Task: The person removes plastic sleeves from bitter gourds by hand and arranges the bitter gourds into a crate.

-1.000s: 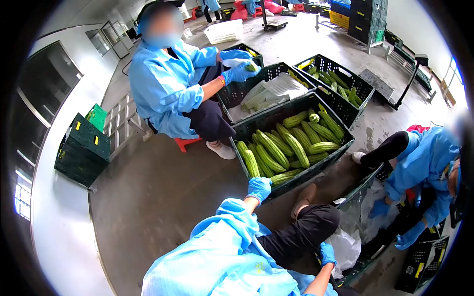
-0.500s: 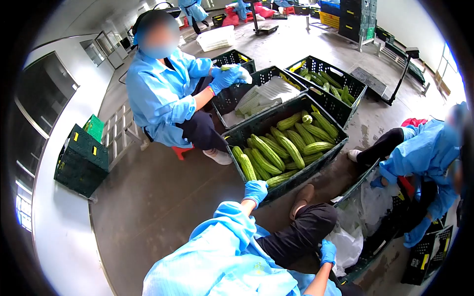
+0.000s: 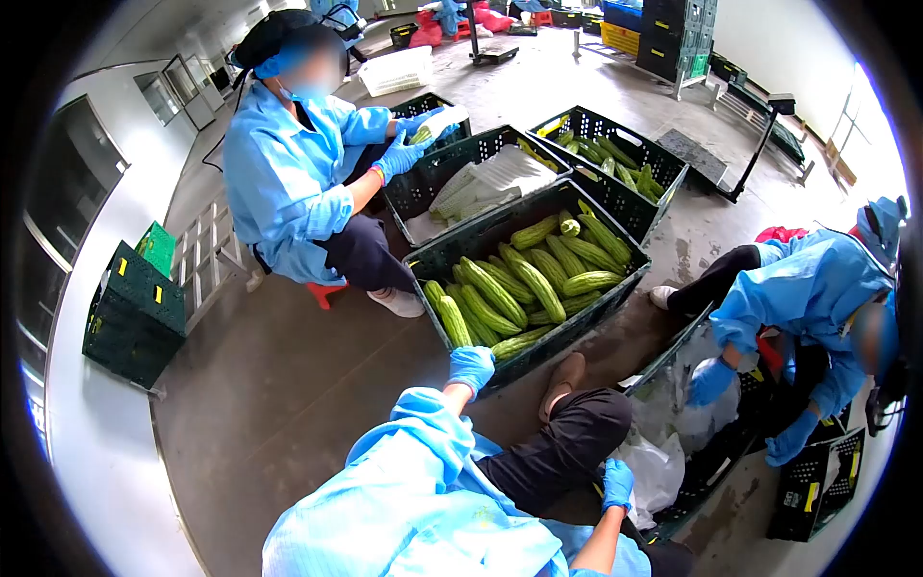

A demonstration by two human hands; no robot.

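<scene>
1. The left hand (image 3: 471, 368) is resting at the near corner of the big crate (image 3: 575, 325). Its fingers are curling, but I cannot tell if they are gripping the edge.
2. The right hand (image 3: 617, 484) is staying low, right by a white bag (image 3: 661, 471). I cannot tell if its fingers are pinching the bag.
3. Lots of green gourds (image 3: 540, 281) are lying in the big crate. The ones showing are wearing no white cover, so most here look not done.
4. The person on the left (image 3: 288, 173) is holding one gourd (image 3: 421, 136) with a white wrap (image 3: 445, 120) partly hiding it, so that one looks half done.
5. White covers (image 3: 519, 170) are lying in the next crate (image 3: 411, 188). Some seem to be hugging gourds, so a few look done.
6. More bare gourds are sitting in the far crate (image 3: 615, 210).
</scene>
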